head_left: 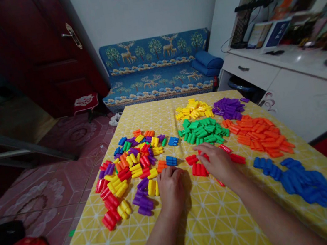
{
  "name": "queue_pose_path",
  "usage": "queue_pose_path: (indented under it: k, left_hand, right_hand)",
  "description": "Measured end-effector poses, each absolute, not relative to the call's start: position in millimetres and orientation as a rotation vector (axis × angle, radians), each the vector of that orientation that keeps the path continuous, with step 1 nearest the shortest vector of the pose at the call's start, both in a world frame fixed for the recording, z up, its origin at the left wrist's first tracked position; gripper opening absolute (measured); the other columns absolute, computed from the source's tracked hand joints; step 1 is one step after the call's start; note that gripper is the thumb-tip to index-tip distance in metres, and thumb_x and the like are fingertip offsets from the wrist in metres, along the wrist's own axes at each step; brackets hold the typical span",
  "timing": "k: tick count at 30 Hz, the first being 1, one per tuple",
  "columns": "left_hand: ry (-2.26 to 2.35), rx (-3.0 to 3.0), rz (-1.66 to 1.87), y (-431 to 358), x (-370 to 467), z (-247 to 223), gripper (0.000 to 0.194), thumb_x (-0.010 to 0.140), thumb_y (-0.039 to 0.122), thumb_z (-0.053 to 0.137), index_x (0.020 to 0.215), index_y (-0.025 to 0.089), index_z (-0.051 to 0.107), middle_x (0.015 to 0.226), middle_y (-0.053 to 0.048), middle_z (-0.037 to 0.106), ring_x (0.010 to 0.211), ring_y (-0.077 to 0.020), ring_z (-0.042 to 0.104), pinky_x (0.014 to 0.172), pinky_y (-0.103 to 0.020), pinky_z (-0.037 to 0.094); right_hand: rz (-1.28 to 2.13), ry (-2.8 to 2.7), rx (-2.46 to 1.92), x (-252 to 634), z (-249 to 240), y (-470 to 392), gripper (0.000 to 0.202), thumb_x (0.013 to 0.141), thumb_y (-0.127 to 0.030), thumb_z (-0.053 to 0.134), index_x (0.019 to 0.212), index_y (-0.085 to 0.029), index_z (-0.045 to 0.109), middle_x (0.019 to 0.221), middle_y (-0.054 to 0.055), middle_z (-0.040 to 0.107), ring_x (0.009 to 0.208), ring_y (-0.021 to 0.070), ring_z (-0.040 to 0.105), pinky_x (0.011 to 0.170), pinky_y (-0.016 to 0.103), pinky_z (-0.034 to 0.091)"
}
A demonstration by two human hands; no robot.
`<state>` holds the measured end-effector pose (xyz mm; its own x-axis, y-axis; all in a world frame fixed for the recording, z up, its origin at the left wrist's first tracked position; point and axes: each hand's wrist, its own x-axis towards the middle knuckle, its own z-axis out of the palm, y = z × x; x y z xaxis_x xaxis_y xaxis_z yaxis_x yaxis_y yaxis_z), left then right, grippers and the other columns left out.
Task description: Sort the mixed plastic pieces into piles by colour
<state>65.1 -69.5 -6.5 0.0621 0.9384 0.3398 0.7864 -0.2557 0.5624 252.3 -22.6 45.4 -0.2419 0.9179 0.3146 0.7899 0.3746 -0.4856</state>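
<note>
My left hand [172, 190] rests at the right edge of a mixed heap of colourful plastic blocks [137, 171]. Its fingers are curled down, and whatever they may hold is hidden. Just beyond it lie a blue block [171, 161] and an orange block [161, 165]; purple blocks [143, 202] sit to its left. My right hand [217, 164] is over a small group of red blocks [199, 170], fingers apart and reaching left. It partly covers some of them, and I see nothing gripped. Another blue block [173, 141] lies between the mixed heap and the green pile.
Single-colour piles stand on the right of the yellow tablecloth [202, 234]: green [203, 131], yellow [193, 110], purple [228, 108], orange [260, 135] and blue [303, 180]. Behind the table is a blue patterned sofa [157, 73]; a white cabinet [311, 83] flanks the right.
</note>
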Motion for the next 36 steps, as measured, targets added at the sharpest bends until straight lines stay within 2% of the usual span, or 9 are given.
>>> queue_pose_path:
  k: [5,8,14,16,19,21,27,31,36]
  left_hand:
    - [1.803,2.136,0.933,-67.4,62.0,-8.9,0.021,0.083,0.013,0.056,0.096,0.019,0.073,0.098,-0.008,0.069,0.093,-0.0262,0.06,0.077,-0.04,0.041]
    - [1.809,2.147,0.962,-67.0,61.3,-10.8,0.026,0.08,0.009,0.056,0.099,0.018,0.072,0.102,-0.009,0.068,0.095,-0.0275,0.059,0.077,-0.04,0.043]
    - [1.735,2.012,1.228,-67.9,62.5,-8.6,0.024,0.086,0.008,0.048,0.099,0.017,0.066,0.096,-0.01,0.062,0.09,-0.0223,0.06,0.077,-0.035,0.049]
    - [1.757,1.93,1.35,-67.5,61.8,-9.1,0.026,0.087,0.01,0.048,0.109,0.017,0.061,0.107,-0.012,0.06,0.099,-0.0228,0.06,0.081,-0.035,0.051]
    - [1.803,1.912,1.42,-65.9,58.7,-12.1,0.046,0.087,0.012,0.052,0.132,0.017,0.047,0.132,-0.016,0.052,0.122,-0.0272,0.053,0.096,-0.043,0.049]
    - [1.786,1.949,1.379,-65.2,56.1,-14.6,0.054,0.087,0.013,0.053,0.14,0.018,0.042,0.142,-0.017,0.046,0.13,-0.0291,0.048,0.102,-0.046,0.046]
    - [1.676,1.94,1.342,-66.8,52.7,-17.8,0.036,0.089,0.016,0.052,0.124,0.021,0.06,0.127,-0.012,0.057,0.111,-0.0242,0.062,0.087,-0.036,0.055]
    - [1.628,1.948,1.419,-66.7,51.2,-17.1,0.034,0.088,0.012,0.05,0.118,0.02,0.063,0.123,-0.012,0.057,0.11,-0.0229,0.061,0.091,-0.036,0.054]
    - [1.732,1.889,1.445,-64.8,48.7,-18.3,0.024,0.09,0.014,0.05,0.107,0.02,0.065,0.117,-0.011,0.056,0.107,-0.0229,0.061,0.092,-0.04,0.054]
  right_hand:
    - [0.44,-2.327,-1.314,185.6,39.5,-18.2,0.049,0.084,-0.004,0.047,0.126,-0.024,0.064,0.13,0.008,0.06,0.12,0.0208,0.054,0.102,0.033,0.044]
    - [0.487,-2.262,-1.37,172.6,32.4,-14.9,0.045,0.086,-0.008,0.049,0.126,-0.024,0.064,0.122,0.007,0.065,0.113,0.0202,0.059,0.098,0.032,0.046]
    - [0.565,-1.929,-1.443,177.1,20.0,-10.6,0.028,0.084,-0.013,0.055,0.106,-0.022,0.068,0.104,0.005,0.072,0.093,0.0191,0.067,0.085,0.03,0.052]
    - [0.608,-1.821,-1.435,181.4,18.3,-14.1,0.025,0.083,-0.014,0.056,0.104,-0.022,0.067,0.099,0.004,0.073,0.087,0.0185,0.068,0.079,0.029,0.053]
    - [0.691,-1.701,-1.388,187.4,18.9,-23.7,0.024,0.081,-0.016,0.055,0.101,-0.024,0.066,0.094,0.003,0.073,0.082,0.0175,0.069,0.075,0.028,0.055]
    - [0.731,-1.657,-1.342,190.6,20.6,-30.4,0.024,0.081,-0.017,0.053,0.101,-0.023,0.066,0.095,0.003,0.073,0.083,0.0171,0.069,0.075,0.028,0.055]
    - [0.833,-1.615,-1.283,193.3,26.9,-42.0,0.026,0.084,-0.025,0.054,0.107,-0.021,0.065,0.101,0.005,0.072,0.088,0.0178,0.068,0.078,0.029,0.055]
    - [0.867,-1.597,-1.284,194.6,27.5,-47.2,0.025,0.083,-0.026,0.058,0.106,-0.022,0.065,0.101,0.005,0.072,0.089,0.0189,0.069,0.08,0.031,0.055]
    - [0.666,-1.474,-1.361,240.2,31.8,-53.5,0.027,0.085,-0.034,0.057,0.105,-0.019,0.065,0.1,0.008,0.073,0.09,0.0211,0.069,0.081,0.033,0.054]
